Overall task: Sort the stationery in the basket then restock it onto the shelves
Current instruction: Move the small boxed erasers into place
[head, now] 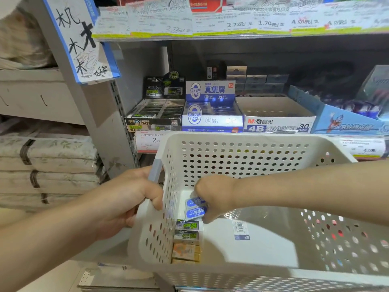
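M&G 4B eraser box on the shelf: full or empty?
Nearly empty. The M&G 4B eraser box shows bare white inner walls, with only a low row of contents by its front edge.

Perforated white plastic basket (242,142)

Right hand (212,194) on blue erasers (194,207) in basket (231,138)

One white basket (252,148) is carrying two blue erasers (195,207), two green-and-black erasers (188,230) and at least two orange erasers (186,252), while four display boxes (277,116) are lining the far shelf (231,34), beneath two hands (214,197).
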